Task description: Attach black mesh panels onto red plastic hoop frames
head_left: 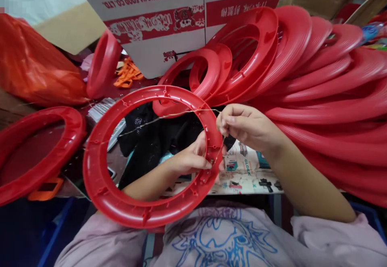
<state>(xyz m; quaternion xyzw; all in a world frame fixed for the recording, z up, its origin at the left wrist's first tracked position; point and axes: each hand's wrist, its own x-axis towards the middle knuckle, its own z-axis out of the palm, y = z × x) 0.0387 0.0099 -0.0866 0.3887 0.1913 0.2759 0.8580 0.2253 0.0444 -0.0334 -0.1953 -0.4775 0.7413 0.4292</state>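
Note:
A red plastic ring (145, 216), its hollow ribbed side facing me, is held up over my lap. My left hand (195, 158) reaches through the hole and grips the ring's right side, thumb pressed on the inner channel. To the right of the rim, my right hand (238, 119) pinches a thin pale wire or string (178, 113). From those fingers the strand runs left across the ring's opening, and another length hangs down to the rim near my left thumb. How the strand is fastened there is too small to tell.
Many red rings (326, 109) are piled at the right, with smaller rings (205, 67) in front of a white carton (163, 21). Another red ring (72, 138) lies left, above an orange object (45, 189). Orange plastic parts (128, 73) and an orange bag (33, 65) sit behind.

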